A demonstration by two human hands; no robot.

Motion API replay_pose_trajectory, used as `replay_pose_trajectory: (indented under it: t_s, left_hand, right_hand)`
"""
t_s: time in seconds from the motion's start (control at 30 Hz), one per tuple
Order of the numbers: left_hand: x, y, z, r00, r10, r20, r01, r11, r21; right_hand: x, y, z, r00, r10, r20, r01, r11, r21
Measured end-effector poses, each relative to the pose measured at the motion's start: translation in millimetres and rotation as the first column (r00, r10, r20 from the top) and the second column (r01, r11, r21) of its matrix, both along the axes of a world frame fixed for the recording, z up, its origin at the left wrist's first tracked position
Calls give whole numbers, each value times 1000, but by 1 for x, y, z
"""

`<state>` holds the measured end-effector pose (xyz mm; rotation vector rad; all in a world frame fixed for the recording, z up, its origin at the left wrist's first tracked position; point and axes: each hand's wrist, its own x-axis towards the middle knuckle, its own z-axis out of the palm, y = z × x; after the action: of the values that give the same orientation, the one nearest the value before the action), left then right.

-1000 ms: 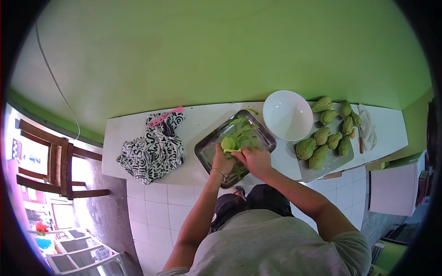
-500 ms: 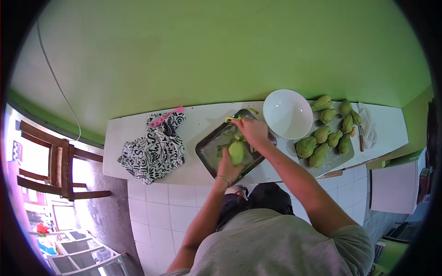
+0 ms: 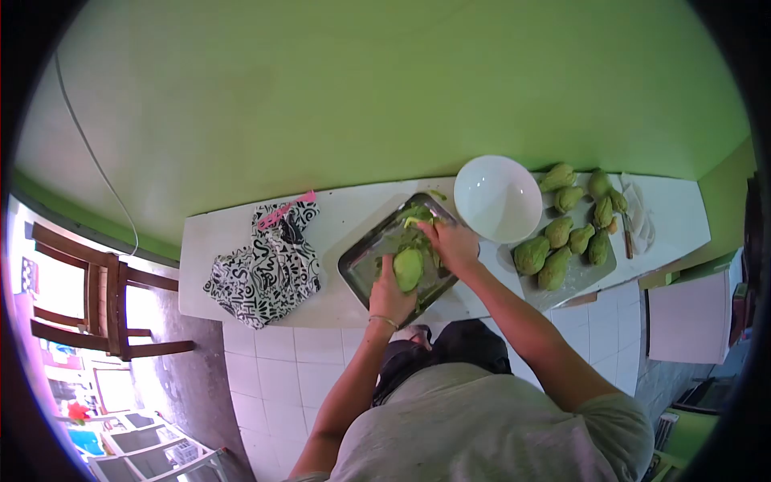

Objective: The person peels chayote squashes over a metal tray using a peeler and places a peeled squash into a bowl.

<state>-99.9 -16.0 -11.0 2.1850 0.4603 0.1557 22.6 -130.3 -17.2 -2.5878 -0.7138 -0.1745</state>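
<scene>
My left hand (image 3: 391,294) is wrapped around a pale green, partly peeled chayote (image 3: 409,269), held over a dark-rimmed metal tray (image 3: 359,275). In my right hand (image 3: 452,244) is a small yellow-green peeler (image 3: 413,221), just above and to the right of the chayote; the fingers cover most of it. Green peel strips (image 3: 391,243) lie in the tray beneath both hands.
Right of the tray stands a white bowl (image 3: 498,199). Several unpeeled chayotes (image 3: 552,269) lie on another tray (image 3: 572,283), with a knife (image 3: 628,238) and a white cloth (image 3: 640,217) beside it. A black-and-white patterned cloth (image 3: 269,269) lies at left.
My right hand has come down a little with the peeler, towards the chayote. My left hand and the chayote have shifted slightly left.
</scene>
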Motion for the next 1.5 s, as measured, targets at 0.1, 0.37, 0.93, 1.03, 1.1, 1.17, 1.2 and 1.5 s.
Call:
replay_pose_trajectory:
  t_s: [0.1,0.37,0.93,1.03,1.1,1.17,1.2,1.5]
  left_hand:
    - [3,1,4,993,70,-91,-72,997,-15]
    - [2,-4,12,988,13,153,-14,1000,8]
    - [8,19,2,977,95,-190,-211,538,-816]
    - [1,4,-2,983,84,-160,-176,642,-746]
    - [2,-3,-8,979,123,-160,-201,497,-844]
    - [8,7,-15,977,90,-196,-215,428,-878]
    - [7,13,-16,973,73,-218,-228,423,-877]
    - [11,16,-13,966,57,-253,-252,436,-864]
  right_hand:
    - [-18,-6,26,996,60,-65,-54,995,85]
    - [9,-4,-6,998,22,-65,-19,999,49]
    - [-23,28,10,969,182,167,-202,973,111]
    - [14,29,-6,991,33,127,-37,999,25]
    - [18,25,-2,989,68,129,-76,995,59]
    - [17,15,4,998,60,29,-61,997,48]
    - [14,9,6,998,61,-2,-61,992,111]
    - [-36,4,6,974,209,90,-222,960,169]
